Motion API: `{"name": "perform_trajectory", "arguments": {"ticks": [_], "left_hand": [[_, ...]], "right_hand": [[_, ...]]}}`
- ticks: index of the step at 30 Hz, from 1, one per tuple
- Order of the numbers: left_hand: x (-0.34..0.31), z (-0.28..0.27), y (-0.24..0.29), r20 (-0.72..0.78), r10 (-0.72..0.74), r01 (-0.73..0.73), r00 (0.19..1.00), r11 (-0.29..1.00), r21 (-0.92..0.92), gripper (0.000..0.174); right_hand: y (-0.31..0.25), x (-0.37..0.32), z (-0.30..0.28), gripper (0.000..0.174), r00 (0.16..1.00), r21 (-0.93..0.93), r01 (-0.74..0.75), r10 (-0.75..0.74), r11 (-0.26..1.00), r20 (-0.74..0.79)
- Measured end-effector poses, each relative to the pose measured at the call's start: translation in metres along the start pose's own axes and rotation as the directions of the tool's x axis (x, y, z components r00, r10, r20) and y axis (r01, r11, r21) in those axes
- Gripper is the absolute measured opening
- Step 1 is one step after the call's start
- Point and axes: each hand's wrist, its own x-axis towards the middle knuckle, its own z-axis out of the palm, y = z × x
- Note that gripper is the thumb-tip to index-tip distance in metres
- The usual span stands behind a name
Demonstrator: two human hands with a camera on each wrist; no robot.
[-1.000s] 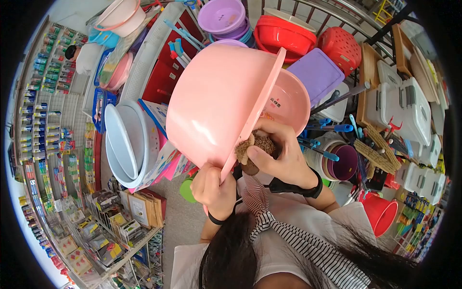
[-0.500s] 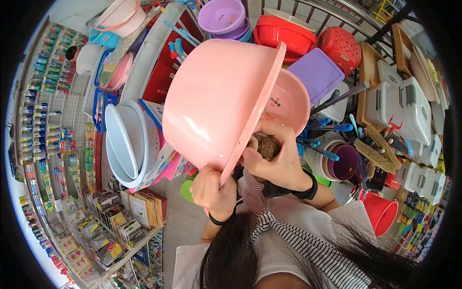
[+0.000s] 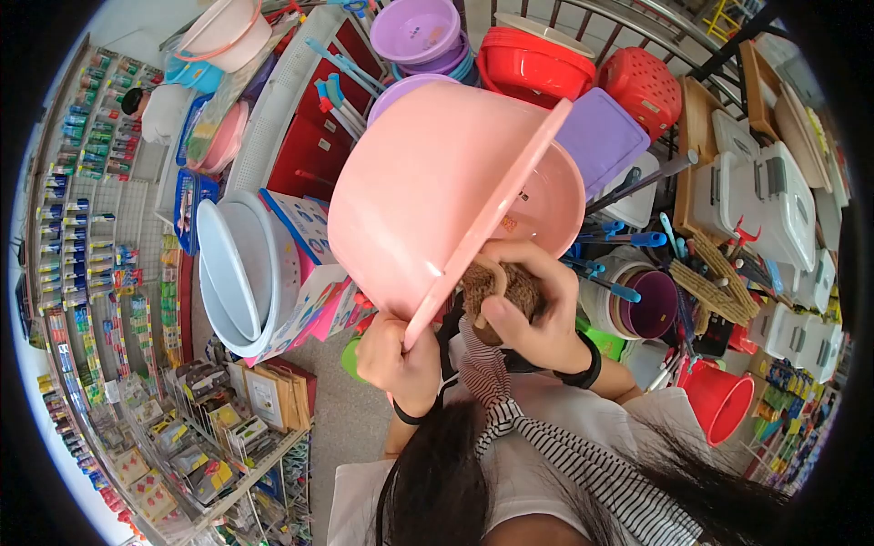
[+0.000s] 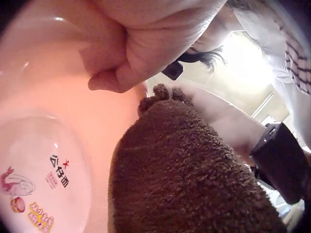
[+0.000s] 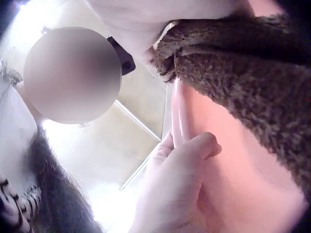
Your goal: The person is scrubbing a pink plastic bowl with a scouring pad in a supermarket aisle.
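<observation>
Tilted on its side in the head view is a large pink plastic basin (image 3: 428,182), its opening facing right. My left hand (image 3: 401,364) grips its lower rim, with the thumb on the inner side in the right wrist view. A brown, fluffy cloth (image 3: 523,296) is bunched in my right hand (image 3: 551,318), which pinches it at the rim, just right of the left hand. In the left wrist view the cloth (image 4: 180,174) hangs large before the basin's inside. Printed characters and cartoon pictures mark the basin's inner base (image 4: 73,194).
Behind the held basin lies another pink basin (image 3: 564,187). Purple basins (image 3: 417,32), red basins (image 3: 533,65) and a purple lid (image 3: 596,141) stand at the back. Pale blue tubs (image 3: 241,273) are at left, long-handled tools (image 3: 637,239) at right. Goods racks (image 3: 218,419) flank the floor.
The basin's upper rim has swung to the right. My right hand has shifted slightly right and down with the cloth, which shows more between its fingers. The left hand keeps its grip.
</observation>
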Motion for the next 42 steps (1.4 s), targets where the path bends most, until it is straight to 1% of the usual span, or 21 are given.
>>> {"name": "perform_trajectory", "arguments": {"ticks": [2,3,5,6,7,9,10,13,15,17,18,19,21,23,25,26,30,32,35,36,42], "left_hand": [[0.001,0.001,0.001,0.000,-0.075,0.075,0.997,0.997,0.028,0.026],[0.002,0.002,0.001,0.001,-0.078,0.077,0.997,0.997,0.027,0.026],[0.002,0.004,0.002,-0.001,-0.088,0.088,0.996,0.995,0.040,0.026],[0.001,0.004,0.001,0.001,-0.090,0.090,0.996,0.995,0.038,0.026],[0.000,0.005,-0.002,0.008,-0.071,0.071,0.997,0.997,0.019,0.027],[-0.001,0.005,-0.002,0.015,-0.050,0.050,0.999,0.999,0.000,0.027],[0.000,0.004,0.001,0.012,-0.073,0.074,0.997,0.997,-0.007,0.027],[0.002,0.002,0.004,-0.008,-0.137,0.136,0.991,0.991,-0.016,0.027],[0.003,0.000,0.006,-0.017,-0.176,0.176,0.984,0.984,-0.020,0.028],[0.005,-0.002,0.008,-0.024,-0.011,0.008,1.000,0.993,-0.119,0.029],[0.006,-0.001,0.010,-0.037,-0.029,0.024,0.999,0.990,-0.142,0.029],[0.007,-0.001,0.012,-0.044,-0.035,0.029,0.998,0.991,-0.130,0.029],[0.010,-0.002,0.012,0.022,-0.136,0.138,0.990,0.983,-0.122,0.028],[0.006,0.000,0.007,0.043,-0.126,0.131,0.991,0.980,-0.153,0.027],[0.005,0.001,0.007,0.070,-0.116,0.127,0.991,0.974,-0.186,0.027],[0.006,0.000,0.008,0.081,-0.117,0.130,0.990,0.977,-0.171,0.027],[0.006,0.002,0.003,0.094,-0.092,0.107,0.991,0.979,-0.171,0.027],[0.007,0.001,0.002,0.108,-0.102,0.119,0.989,0.979,-0.168,0.028],[0.010,0.004,0.003,0.103,-0.091,0.108,0.990,0.980,-0.165,0.028],[0.011,0.004,0.003,0.085,-0.075,0.088,0.994,0.983,-0.164,0.028],[0.009,0.002,0.000,0.106,-0.056,0.069,0.993,0.990,-0.125,0.029]], "right_hand": [[0.005,-0.007,0.004,0.033,0.951,-0.157,0.250,-0.273,0.955,-0.147],[0.003,-0.007,0.002,0.033,0.951,-0.159,0.248,-0.271,0.956,-0.147],[-0.004,-0.006,-0.003,0.035,0.887,-0.450,0.427,-0.461,0.784,0.039],[0.002,-0.002,0.004,0.033,0.807,-0.559,0.493,-0.591,0.667,0.007],[0.004,-0.001,0.005,0.033,0.807,-0.561,0.492,-0.591,0.665,0.007],[0.008,0.001,0.006,0.034,0.802,-0.712,0.445,-0.595,0.544,0.047],[0.011,0.004,0.006,0.035,0.766,-0.727,0.471,-0.641,0.500,0.055],[0.022,0.002,0.011,0.035,0.733,-0.714,0.524,-0.673,0.464,0.101],[0.032,0.000,0.012,0.034,0.722,-0.704,0.539,-0.684,0.462,0.105],[0.031,0.000,0.006,0.033,0.762,-0.717,0.480,-0.646,0.505,0.054],[0.033,0.000,0.004,0.029,0.749,-0.707,0.468,-0.662,0.530,0.000],[0.030,-0.001,0.001,0.029,0.752,-0.698,0.475,-0.659,0.536,0.006],[0.020,0.000,-0.008,0.025,0.696,-0.670,0.563,-0.714,0.483,0.069],[0.014,0.001,-0.010,0.023,0.707,-0.645,0.585,-0.698,0.492,0.110],[0.012,0.002,-0.006,0.024,0.696,-0.689,0.568,-0.710,0.451,0.110],[0.010,0.002,-0.004,0.026,0.727,-0.738,0.518,-0.678,0.433,0.112],[0.016,0.008,0.004,0.026,0.698,-0.719,0.524,-0.714,0.457,0.055],[0.019,0.005,0.006,0.022,0.716,-0.707,0.532,-0.693,0.467,0.081],[0.029,0.007,0.004,0.021,0.707,-0.700,0.549,-0.701,0.456,0.097],[0.027,0.010,0.002,0.023,0.701,-0.717,0.549,-0.704,0.430,0.113],[0.028,0.014,0.000,0.027,0.696,-0.727,0.538,-0.711,0.427,0.098]]}}
